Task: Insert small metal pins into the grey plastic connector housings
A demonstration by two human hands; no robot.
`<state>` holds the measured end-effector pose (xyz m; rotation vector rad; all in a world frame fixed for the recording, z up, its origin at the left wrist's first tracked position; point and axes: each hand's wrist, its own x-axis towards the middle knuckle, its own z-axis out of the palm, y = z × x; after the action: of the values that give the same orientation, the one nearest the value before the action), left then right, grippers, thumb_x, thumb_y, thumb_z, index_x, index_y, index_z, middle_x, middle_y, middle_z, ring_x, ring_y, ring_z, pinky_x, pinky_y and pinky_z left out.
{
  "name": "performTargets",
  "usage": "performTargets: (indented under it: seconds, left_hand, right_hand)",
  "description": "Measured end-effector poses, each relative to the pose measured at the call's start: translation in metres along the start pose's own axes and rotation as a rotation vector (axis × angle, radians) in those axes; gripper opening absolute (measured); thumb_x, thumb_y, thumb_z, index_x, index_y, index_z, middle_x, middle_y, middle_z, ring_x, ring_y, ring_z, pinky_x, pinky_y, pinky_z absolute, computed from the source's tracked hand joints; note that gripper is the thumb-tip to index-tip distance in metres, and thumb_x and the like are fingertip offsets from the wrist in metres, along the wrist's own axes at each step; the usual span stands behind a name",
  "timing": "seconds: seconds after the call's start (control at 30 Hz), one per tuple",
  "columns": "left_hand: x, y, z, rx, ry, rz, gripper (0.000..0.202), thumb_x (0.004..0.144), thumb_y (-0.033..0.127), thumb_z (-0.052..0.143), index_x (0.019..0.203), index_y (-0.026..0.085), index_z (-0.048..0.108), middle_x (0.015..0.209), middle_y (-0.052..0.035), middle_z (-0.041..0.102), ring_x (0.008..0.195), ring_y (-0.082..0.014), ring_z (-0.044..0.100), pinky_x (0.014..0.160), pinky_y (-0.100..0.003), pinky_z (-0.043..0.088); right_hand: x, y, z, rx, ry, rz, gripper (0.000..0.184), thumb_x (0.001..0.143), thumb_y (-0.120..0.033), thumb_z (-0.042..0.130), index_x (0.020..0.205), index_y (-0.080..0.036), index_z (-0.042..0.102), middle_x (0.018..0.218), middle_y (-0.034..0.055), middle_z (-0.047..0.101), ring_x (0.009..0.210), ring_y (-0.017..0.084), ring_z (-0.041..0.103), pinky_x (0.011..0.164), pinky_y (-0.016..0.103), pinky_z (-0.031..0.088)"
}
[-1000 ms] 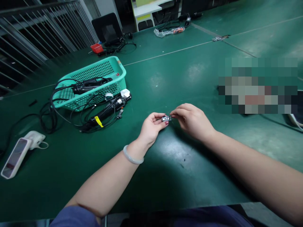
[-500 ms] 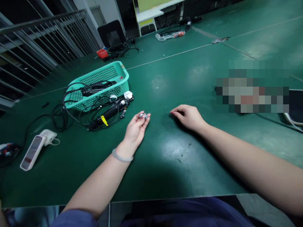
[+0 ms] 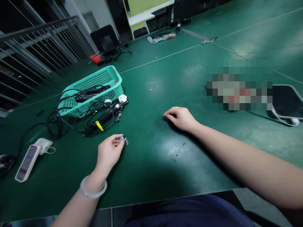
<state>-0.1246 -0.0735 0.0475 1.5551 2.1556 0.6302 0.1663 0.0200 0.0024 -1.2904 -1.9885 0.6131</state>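
My left hand point(image 3: 109, 153) pinches a small silver metal part point(image 3: 124, 139) between its fingertips, low over the green table point(image 3: 151, 164), in front of a tangle of black cables. A pale bangle sits on that wrist. My right hand point(image 3: 180, 118) rests on the table farther right, fingers curled loosely with the thumb against them, and I see nothing in it. The two hands are well apart.
A teal mesh basket point(image 3: 94, 82) with black cables lies tilted at the left. A black tool with a yellow tag point(image 3: 107, 116) lies in front of it. A white handheld device point(image 3: 29, 157) is at far left, a tablet point(image 3: 286, 102) at far right.
My left hand has carried the small metal part away from my right hand, leftward and nearer to me. My right hand let go and stayed resting on the table.
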Motion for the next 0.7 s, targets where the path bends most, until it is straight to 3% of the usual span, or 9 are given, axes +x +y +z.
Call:
performTargets:
  seconds: [0.1,0.2,0.27,0.4,0.53,0.6,0.7]
  left_hand:
    - [0.0,0.002,0.002,0.162,-0.023,0.112,0.03,0.077,0.038,0.059,0.1,0.023,0.069,0.083,-0.0038,0.073,0.073,-0.0185,0.066,0.076,-0.034,0.049]
    - [0.002,-0.002,0.001,0.169,-0.043,0.124,0.032,0.079,0.041,0.057,0.104,0.025,0.07,0.079,-0.0031,0.072,0.068,-0.0176,0.063,0.073,-0.033,0.048]
    - [0.005,-0.006,0.0,0.042,-0.046,0.077,0.033,0.077,0.042,0.06,0.104,0.025,0.071,0.08,-0.0035,0.072,0.068,-0.0171,0.062,0.072,-0.031,0.047]
    - [0.012,-0.016,0.007,-0.492,-0.005,-0.035,0.028,0.071,0.031,0.069,0.097,0.02,0.07,0.093,-0.0056,0.072,0.085,-0.0161,0.064,0.08,-0.026,0.047]
    - [0.021,-0.01,0.034,-0.65,0.05,0.016,0.019,0.074,0.022,0.067,0.093,0.02,0.069,0.089,-0.0036,0.07,0.086,-0.0137,0.063,0.084,-0.025,0.046]
    - [0.028,0.006,0.053,-0.65,0.06,0.076,0.016,0.076,0.021,0.065,0.091,0.021,0.069,0.089,-0.0035,0.07,0.088,-0.0133,0.062,0.087,-0.025,0.044]
    - [0.042,0.045,0.085,-0.727,-0.025,0.15,0.013,0.078,0.019,0.062,0.089,0.02,0.069,0.087,-0.0039,0.069,0.085,-0.0127,0.062,0.088,-0.026,0.043]
  right_hand:
    - [0.0,0.0,-0.001,-0.003,-0.015,-0.01,0.017,0.085,-0.022,0.056,0.081,-0.019,0.072,0.087,0.0044,0.072,0.082,0.017,0.065,0.079,0.032,0.05]
    - [-0.001,-0.001,-0.002,0.001,-0.019,-0.019,0.017,0.085,-0.023,0.056,0.082,-0.019,0.072,0.088,0.0046,0.073,0.083,0.018,0.065,0.08,0.033,0.05]
    - [-0.001,-0.001,-0.002,0.004,-0.02,-0.02,0.017,0.085,-0.023,0.056,0.082,-0.019,0.072,0.088,0.0046,0.073,0.083,0.018,0.065,0.081,0.032,0.05]
    - [-0.002,-0.003,-0.003,0.009,-0.026,-0.027,0.018,0.085,-0.023,0.055,0.082,-0.019,0.072,0.088,0.0044,0.073,0.084,0.018,0.066,0.081,0.033,0.051]
    - [-0.002,-0.006,-0.003,0.011,-0.043,-0.033,0.018,0.085,-0.022,0.055,0.081,-0.02,0.072,0.087,0.004,0.073,0.083,0.018,0.066,0.081,0.033,0.05]
    - [-0.002,-0.006,-0.003,0.011,-0.045,-0.035,0.018,0.085,-0.022,0.055,0.082,-0.02,0.072,0.088,0.0044,0.073,0.083,0.018,0.066,0.081,0.032,0.05]
    - [-0.002,-0.006,-0.003,0.006,-0.036,-0.034,0.018,0.085,-0.023,0.055,0.083,-0.018,0.073,0.087,0.0053,0.073,0.082,0.018,0.065,0.08,0.032,0.05]
